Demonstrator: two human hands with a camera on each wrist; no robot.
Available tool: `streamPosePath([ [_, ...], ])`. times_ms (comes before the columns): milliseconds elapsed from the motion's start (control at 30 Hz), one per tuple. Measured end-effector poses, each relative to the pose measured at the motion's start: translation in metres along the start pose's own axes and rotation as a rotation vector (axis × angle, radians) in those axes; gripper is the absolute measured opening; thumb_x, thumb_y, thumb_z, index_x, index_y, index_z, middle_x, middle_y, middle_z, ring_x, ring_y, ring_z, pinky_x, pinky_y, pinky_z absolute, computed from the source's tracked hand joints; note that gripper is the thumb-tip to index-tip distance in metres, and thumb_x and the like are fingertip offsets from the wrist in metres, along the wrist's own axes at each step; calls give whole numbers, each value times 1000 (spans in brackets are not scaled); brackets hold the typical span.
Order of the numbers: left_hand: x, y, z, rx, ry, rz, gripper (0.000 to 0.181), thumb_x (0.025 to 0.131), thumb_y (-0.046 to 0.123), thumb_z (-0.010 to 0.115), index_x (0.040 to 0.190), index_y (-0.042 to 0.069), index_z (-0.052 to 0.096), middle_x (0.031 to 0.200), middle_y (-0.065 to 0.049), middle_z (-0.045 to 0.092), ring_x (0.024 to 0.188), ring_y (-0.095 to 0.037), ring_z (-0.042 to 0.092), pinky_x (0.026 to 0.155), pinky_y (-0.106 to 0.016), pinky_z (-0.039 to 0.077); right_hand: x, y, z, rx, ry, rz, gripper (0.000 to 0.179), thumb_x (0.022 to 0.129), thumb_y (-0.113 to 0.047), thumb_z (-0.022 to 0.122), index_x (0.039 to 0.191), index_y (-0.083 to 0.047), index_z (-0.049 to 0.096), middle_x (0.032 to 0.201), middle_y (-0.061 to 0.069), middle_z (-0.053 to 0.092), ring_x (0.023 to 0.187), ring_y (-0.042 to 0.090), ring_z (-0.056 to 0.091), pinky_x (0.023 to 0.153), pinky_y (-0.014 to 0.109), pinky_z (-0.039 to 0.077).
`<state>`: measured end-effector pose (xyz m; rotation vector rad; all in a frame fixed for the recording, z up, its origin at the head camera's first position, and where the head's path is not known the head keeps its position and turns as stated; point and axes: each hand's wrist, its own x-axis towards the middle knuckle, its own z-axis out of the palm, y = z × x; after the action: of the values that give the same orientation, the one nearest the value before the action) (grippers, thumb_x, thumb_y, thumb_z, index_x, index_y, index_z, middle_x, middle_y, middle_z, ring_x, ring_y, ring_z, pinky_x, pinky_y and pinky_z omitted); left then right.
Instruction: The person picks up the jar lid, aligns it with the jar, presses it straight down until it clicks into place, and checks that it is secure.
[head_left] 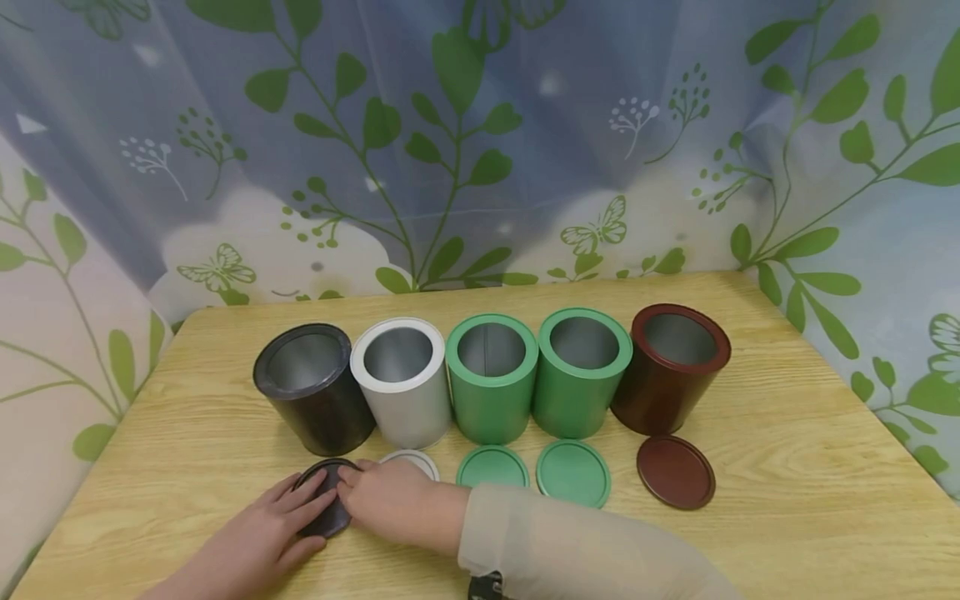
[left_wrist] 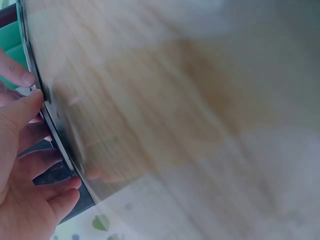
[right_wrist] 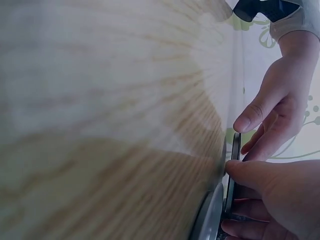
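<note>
The head camera looks down at the black lid (head_left: 331, 518) from above; both wrist cameras share it, close beside.

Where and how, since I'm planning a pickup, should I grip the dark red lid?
Probably pinch the dark red lid by opposite rim edges, left and right, coming from the near side. It is a thin disc lying flat on the wood-grain table; its far edge sits close to the dark red can, while the near side faces bare tabletop.
</note>
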<state>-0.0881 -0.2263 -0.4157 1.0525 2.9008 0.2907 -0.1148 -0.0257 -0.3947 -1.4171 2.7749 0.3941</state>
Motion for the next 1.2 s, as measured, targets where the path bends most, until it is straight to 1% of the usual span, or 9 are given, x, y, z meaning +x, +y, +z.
streamPosePath([
  [100, -1, 0, -1, 8, 15, 1, 51, 87, 35, 65, 124, 2, 60, 133, -17, 50, 118, -40, 47, 88, -49, 45, 0, 0, -2, 1, -7, -1, 40, 95, -42, 51, 130, -24, 57, 135, -10, 49, 119, 7, 48, 84, 21, 47],
  [333, -2, 2, -4, 11, 4, -33, 51, 88, 39, 63, 128, 8, 59, 136, -14, 48, 121, -35, 46, 90, -47, 44, -1, 1, -5, -3, -12, 3, 41, 94, -42, 52, 131, -24, 56, 137, -10, 47, 121, 7, 47, 88, 20, 45],
  [467, -2, 3, -5, 49, 52, -1, 50, 87, 39, 64, 126, 7, 60, 134, -14, 50, 119, -34, 48, 88, -46, 46, -2, 2, -7, -18, -7, 1, 41, 95, -42, 51, 132, -26, 55, 138, -11, 47, 121, 6, 46, 88, 19, 44],
  [567, -2, 5, -7, 65, 69, 10, 50, 87, 38, 65, 126, 7, 60, 133, -14, 51, 118, -34, 49, 88, -46, 46, -4, 2, -9, -22, -2, 7, 40, 95, -41, 50, 132, -26, 55, 138, -11, 46, 122, 6, 46, 88, 19, 44],
  [733, 0, 6, -11, 58, 43, 0, 50, 88, 40, 63, 127, 8, 60, 135, -14, 50, 120, -35, 47, 89, -47, 45, -7, 4, -12, -6, -17, 22, 42, 95, -42, 49, 134, -26, 53, 140, -12, 44, 124, 6, 43, 89, 19, 44],
  [833, 0, 7, -13, 69, 47, 2, 50, 87, 39, 63, 126, 8, 60, 134, -14, 50, 119, -35, 48, 89, -47, 46, -8, 6, -13, 4, -17, 23, 43, 95, -42, 49, 134, -26, 52, 140, -12, 43, 125, 6, 42, 89, 19, 44],
  [900, 0, 7, -13, 84, 73, 17, 50, 86, 39, 65, 126, 8, 60, 134, -14, 51, 118, -35, 49, 87, -46, 47, -9, 7, -14, 10, -12, 17, 43, 95, -42, 49, 135, -25, 52, 140, -11, 44, 125, 6, 42, 90, 19, 44],
  [1067, -1, 5, -12, 127, 168, 68, 50, 82, 35, 71, 123, 8, 63, 131, -15, 53, 113, -34, 53, 83, -44, 49, -11, 8, -16, 17, 12, 7, 43, 95, -41, 50, 135, -24, 52, 140, -10, 44, 125, 6, 43, 91, 18, 42],
  [1200, -1, 7, -15, 135, 176, 63, 49, 82, 34, 71, 123, 9, 63, 131, -15, 53, 112, -34, 53, 83, -44, 49, -15, 11, -20, 41, 33, 0, 43, 95, -41, 50, 135, -23, 52, 141, -9, 43, 125, 7, 43, 88, 19, 45],
])
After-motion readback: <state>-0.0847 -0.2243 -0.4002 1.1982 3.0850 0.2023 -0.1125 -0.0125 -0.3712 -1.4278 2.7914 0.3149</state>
